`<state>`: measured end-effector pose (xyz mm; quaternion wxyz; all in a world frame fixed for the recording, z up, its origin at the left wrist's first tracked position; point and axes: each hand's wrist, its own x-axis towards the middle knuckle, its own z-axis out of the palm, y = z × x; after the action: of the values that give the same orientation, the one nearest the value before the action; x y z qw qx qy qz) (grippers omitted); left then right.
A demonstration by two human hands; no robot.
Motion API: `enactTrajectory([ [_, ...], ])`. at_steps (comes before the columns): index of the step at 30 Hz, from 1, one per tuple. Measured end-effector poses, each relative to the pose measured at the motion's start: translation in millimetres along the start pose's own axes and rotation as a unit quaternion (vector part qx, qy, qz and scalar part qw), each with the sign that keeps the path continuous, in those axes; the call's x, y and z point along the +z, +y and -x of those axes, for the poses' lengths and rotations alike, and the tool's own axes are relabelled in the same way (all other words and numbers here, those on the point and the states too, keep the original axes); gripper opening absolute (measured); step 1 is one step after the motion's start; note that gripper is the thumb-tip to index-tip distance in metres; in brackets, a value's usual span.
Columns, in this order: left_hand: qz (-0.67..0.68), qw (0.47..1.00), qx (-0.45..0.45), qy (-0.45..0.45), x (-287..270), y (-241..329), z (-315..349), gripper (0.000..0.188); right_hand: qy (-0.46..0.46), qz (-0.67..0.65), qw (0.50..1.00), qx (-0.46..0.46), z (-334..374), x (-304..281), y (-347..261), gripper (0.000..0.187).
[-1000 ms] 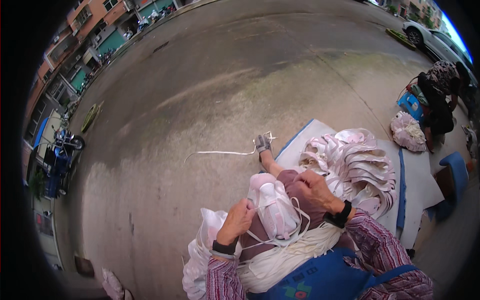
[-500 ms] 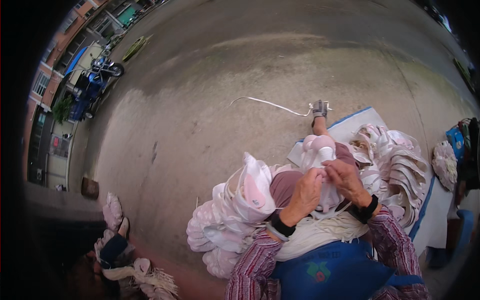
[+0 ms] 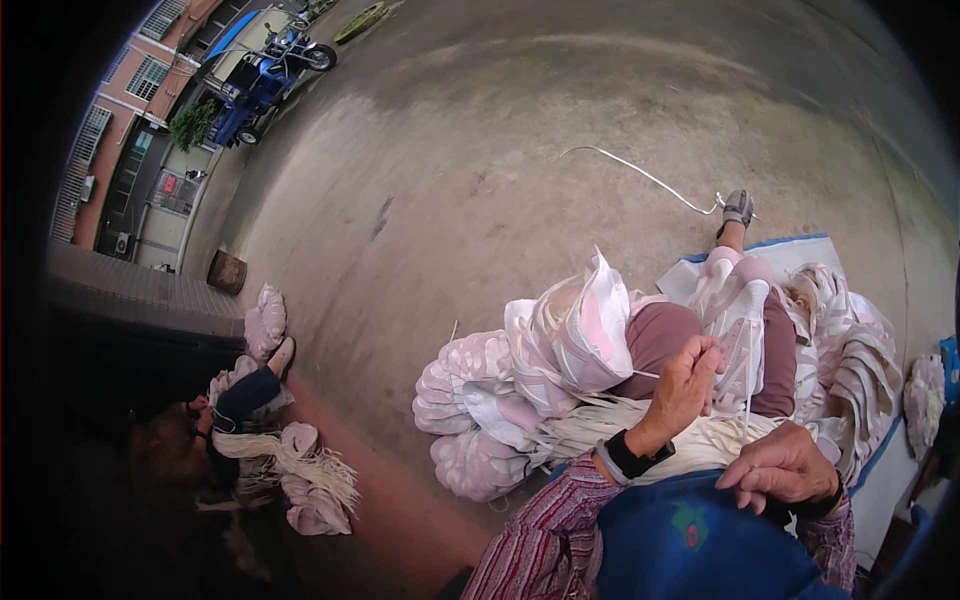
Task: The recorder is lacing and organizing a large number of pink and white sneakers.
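The left hand [image 3: 690, 385] is raised over the lap, its fingers [image 3: 712, 352] curled together and pinching a thin white lace [image 3: 748, 400] against the pale pink shoe upper [image 3: 738, 310] that rests on the knee just beyond them. The right hand [image 3: 785, 468] lies low against the blue apron [image 3: 690, 545], fingers bent loosely downward; whether it grips anything cannot be told. A bundle of white laces [image 3: 640, 440] lies across the lap right below the left fingers.

The lace looks slack, so it could slip from the pinch or snag in the bundle underneath (the strands lie close together). The shoe upper sits unsupported on the knee and could slide off toward the heap of finished uppers [image 3: 520, 390] to the left of the fingers.

There is no working surface here: the person sits outdoors on bare concrete ground [image 3: 480, 180], with a white sheet [image 3: 700, 275] and more pink uppers [image 3: 860, 350] to the right of the fingers. Far to the left another person's dark sleeve [image 3: 245, 395] shows beside further laces, and a blue vehicle [image 3: 255, 85] stands by buildings well beyond.
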<state>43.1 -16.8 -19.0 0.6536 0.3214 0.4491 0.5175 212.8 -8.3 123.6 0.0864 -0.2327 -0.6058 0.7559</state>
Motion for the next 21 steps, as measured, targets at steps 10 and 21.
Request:
enactTrajectory([
  [10,-0.061,0.998,0.014,-0.006,1.4,10.7,14.2,0.026,0.387,0.024,0.922,-0.016,-42.3,-20.1,93.9,0.023],
  [21,-0.106,0.992,-0.026,-0.064,17.0,15.8,13.2,0.029,0.407,0.046,0.91,-0.071,-31.8,-21.2,80.0,0.014],
])
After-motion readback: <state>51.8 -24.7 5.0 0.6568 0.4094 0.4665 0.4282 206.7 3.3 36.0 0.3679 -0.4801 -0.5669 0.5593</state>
